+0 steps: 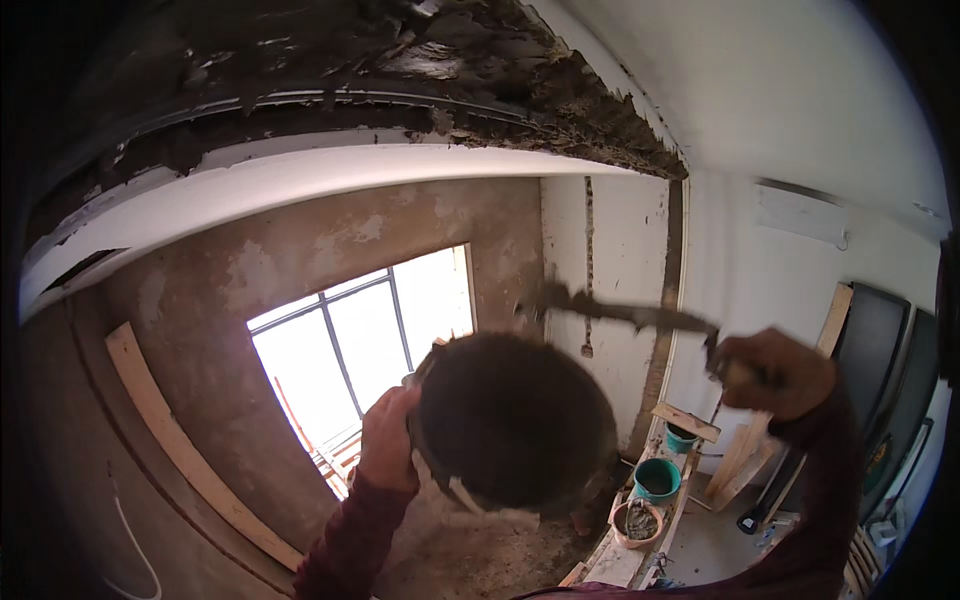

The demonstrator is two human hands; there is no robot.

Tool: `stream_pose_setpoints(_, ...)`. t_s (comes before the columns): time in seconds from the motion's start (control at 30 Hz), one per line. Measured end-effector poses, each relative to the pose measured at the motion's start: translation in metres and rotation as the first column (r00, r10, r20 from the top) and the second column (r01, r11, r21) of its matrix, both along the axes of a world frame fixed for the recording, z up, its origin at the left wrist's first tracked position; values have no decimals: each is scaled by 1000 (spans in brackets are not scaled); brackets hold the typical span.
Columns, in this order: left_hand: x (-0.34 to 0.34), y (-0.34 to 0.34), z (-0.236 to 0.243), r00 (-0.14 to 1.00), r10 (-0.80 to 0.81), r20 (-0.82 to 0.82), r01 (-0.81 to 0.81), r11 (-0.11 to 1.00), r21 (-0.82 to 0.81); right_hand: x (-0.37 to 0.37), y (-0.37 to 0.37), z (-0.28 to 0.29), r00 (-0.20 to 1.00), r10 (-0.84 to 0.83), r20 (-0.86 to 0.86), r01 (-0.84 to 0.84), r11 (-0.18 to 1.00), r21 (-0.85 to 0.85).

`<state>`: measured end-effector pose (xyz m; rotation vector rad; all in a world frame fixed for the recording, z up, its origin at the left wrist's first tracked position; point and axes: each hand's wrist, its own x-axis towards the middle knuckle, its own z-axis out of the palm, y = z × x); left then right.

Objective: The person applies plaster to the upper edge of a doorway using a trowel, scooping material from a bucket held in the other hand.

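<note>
In the head view, my left hand (pixel 388 440) is grasping the side of a dark round vessel (pixel 515 425), which I am holding up before me. My right hand (pixel 785 372) is clenching the handle of a blurred trowel (pixel 650 316); its blade is pointing left, appearing just above the vessel. I am probably working the trowel together with the vessel; the next move is likely calling for a steady left hold and a controlled blade.

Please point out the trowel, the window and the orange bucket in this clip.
Trowel (pixel 652 317): head view, on the motion-blurred blade.
Window (pixel 368 328): head view, on the middle pane.
Orange bucket (pixel 632 543): head view, on the near outer wall.
</note>
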<state>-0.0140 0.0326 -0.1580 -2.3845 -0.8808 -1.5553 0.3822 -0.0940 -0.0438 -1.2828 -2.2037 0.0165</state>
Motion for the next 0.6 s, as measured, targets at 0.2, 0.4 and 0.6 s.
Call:
stream_pose_setpoints(0.2,20,34,61,415,-209,886,809,529,-255,-5,-31,82,990,-97,-106,89,993,-80)
stream_pose_setpoints(0.4,26,-4,121,453,-298,840,829,488,-274,-13,-38,124,1000,-22,3,22,997,74)
stream_pose_setpoints(0.6,27,-16,129,227,-356,906,960,240,-146,-42,-42,141,962,-172,211,60,888,455)
